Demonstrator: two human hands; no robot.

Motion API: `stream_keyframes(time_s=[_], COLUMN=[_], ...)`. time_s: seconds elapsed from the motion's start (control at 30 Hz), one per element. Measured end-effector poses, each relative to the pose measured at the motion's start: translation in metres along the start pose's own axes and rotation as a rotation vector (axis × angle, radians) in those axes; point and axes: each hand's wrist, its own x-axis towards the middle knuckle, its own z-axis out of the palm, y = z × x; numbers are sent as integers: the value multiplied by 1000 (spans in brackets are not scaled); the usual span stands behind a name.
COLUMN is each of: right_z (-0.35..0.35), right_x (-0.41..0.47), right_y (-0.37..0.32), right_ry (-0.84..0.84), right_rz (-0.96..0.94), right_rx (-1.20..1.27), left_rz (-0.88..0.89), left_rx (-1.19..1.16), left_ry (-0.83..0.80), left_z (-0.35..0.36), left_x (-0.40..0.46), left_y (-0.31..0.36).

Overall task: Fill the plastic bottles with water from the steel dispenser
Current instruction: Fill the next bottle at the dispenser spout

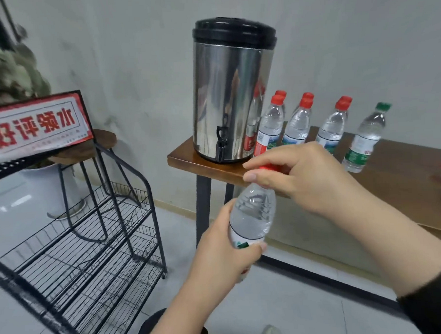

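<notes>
Red cap (268, 167) pinched in my right hand (303, 178); left hand (226, 257) grips bottle (253, 216), before steel dispenser (232, 90).

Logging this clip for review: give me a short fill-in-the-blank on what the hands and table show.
1. The left hand grips a plastic ____.
2. The right hand pinches its ____ cap.
3. The dispenser has a ____ lid.
4. One bottle on the table has a ____ cap, not red.

Answers: bottle; red; black; green
</notes>
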Motion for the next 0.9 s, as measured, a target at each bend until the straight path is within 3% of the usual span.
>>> stream_keyframes(time_s=[0.13, 0.23, 0.43, 0.57, 0.67, 0.9], right_z=[-11, -18, -16, -18, -27, -33], right_x=[-15, -27, -27, -37, -44, -45], right_y=[-7, -8, 2, 18, 27, 39], right_ry=[-67, -169, 99, -19, -9, 200], right_rz=[61, 55, 118, 64, 67, 153], right_rx=[-18, 164, 369, 727, 898, 918], left_rz=[35, 45, 107, 77, 81, 107], left_rx=[47, 71, 139, 61, 66, 74], left_ry=[14, 14, -30, -92, -126, -109], left_z=[1, 3, 13, 22, 30, 55], left_x=[-8, -11, -10, -5, 1, 11], left_y=[8, 12, 26, 39, 45, 54])
